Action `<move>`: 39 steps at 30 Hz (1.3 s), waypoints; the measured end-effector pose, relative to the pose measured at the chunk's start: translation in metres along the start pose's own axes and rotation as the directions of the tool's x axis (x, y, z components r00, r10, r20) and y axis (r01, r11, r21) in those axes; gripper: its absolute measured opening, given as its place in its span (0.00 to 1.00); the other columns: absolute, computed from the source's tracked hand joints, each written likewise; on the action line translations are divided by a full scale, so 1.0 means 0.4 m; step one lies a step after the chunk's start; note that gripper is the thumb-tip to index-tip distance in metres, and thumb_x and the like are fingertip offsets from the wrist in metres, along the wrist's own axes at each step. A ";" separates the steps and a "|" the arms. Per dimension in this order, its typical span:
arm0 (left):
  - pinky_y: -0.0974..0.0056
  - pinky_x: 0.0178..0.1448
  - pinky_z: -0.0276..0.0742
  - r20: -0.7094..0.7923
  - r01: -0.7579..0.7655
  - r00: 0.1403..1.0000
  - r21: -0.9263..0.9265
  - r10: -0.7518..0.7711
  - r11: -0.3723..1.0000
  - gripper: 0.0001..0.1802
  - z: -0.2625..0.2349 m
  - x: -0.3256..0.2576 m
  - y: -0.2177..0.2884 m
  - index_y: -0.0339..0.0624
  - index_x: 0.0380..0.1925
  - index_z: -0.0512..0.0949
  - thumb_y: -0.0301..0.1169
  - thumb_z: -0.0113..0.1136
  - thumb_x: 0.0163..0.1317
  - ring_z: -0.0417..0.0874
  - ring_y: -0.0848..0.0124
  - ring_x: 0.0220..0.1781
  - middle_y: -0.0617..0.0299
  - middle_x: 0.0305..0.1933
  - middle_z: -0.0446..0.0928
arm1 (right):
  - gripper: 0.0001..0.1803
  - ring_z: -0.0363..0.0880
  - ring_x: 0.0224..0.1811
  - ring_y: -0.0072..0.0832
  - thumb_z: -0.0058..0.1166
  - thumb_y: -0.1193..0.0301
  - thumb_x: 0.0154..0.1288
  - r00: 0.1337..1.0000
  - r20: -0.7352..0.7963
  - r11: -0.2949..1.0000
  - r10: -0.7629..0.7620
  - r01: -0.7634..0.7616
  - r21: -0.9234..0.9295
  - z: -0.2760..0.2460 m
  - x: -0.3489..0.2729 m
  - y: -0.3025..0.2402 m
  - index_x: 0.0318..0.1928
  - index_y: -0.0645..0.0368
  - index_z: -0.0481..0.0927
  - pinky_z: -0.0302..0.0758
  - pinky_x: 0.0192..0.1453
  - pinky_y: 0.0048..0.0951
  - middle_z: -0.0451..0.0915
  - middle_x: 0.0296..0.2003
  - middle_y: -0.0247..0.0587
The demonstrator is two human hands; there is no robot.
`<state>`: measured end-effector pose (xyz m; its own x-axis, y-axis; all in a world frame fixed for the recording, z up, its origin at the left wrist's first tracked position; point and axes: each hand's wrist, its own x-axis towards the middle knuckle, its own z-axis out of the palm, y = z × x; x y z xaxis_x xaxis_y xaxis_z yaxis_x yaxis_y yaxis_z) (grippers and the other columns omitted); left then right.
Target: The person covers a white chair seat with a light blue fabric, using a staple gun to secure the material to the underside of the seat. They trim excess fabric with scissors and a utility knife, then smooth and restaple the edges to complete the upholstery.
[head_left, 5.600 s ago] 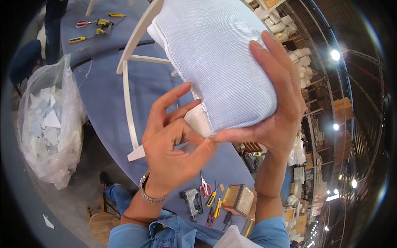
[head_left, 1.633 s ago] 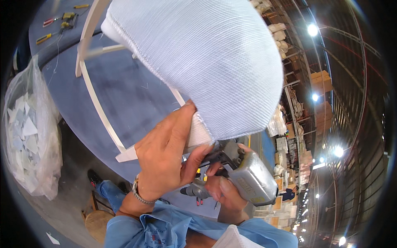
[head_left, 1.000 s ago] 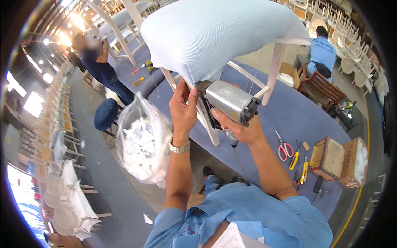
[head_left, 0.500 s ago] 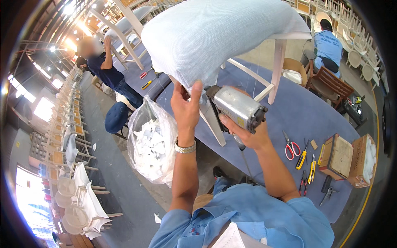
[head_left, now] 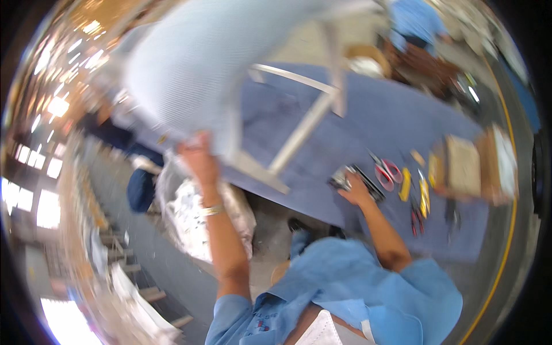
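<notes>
Upper left, the left hand [head_left: 198,164] grips the cushion [head_left: 195,80] edge of a tilted chair on the table [head_left: 368,123]; centre right, the right hand [head_left: 355,192] rests closed on the stapler [head_left: 345,179]. Held one-handed, the chair could tip off the edge.

A single fisheye head view looks steeply down, close over the hands and the blue surface [head_left: 368,138].
</notes>
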<state>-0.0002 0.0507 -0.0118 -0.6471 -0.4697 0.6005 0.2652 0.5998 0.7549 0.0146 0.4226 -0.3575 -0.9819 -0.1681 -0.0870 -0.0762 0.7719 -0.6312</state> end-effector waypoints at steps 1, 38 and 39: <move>0.54 0.63 0.73 -0.038 0.073 0.996 -0.118 -0.078 0.990 0.28 -0.022 -0.002 -0.050 0.31 0.57 0.73 0.40 0.66 0.65 0.77 0.58 0.56 0.51 0.54 0.77 | 0.48 0.64 0.71 0.57 0.67 0.64 0.54 0.989 0.148 0.996 -0.028 0.014 0.093 -0.041 -0.018 -0.043 0.75 0.52 0.60 0.67 0.72 0.46 0.68 0.66 0.62; 0.57 0.81 0.49 0.064 0.116 0.993 -0.587 -0.097 0.801 0.55 0.217 -0.031 0.233 0.32 0.77 0.42 0.71 0.32 0.70 0.51 0.56 0.80 0.46 0.80 0.47 | 0.22 0.82 0.40 0.34 0.47 0.62 0.78 0.318 -0.923 -0.243 -0.216 0.898 0.366 -0.646 0.032 -0.879 0.60 0.66 0.66 0.82 0.39 0.33 0.77 0.50 0.56; 0.57 0.81 0.47 0.025 0.067 0.998 -0.496 -0.063 0.866 0.54 0.215 -0.034 0.191 0.32 0.77 0.41 0.70 0.31 0.71 0.51 0.56 0.80 0.46 0.81 0.46 | 0.22 0.82 0.42 0.35 0.47 0.62 0.77 0.357 -0.890 -0.144 -0.284 0.902 0.407 -0.626 0.035 -0.887 0.60 0.66 0.66 0.82 0.42 0.34 0.77 0.50 0.57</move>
<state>-0.0326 0.1586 0.0149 -0.6801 -0.4902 0.5451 0.5408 0.1666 0.8245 -0.0155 0.2997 0.0582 -0.4828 0.2670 0.8340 -0.8041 -0.5123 -0.3015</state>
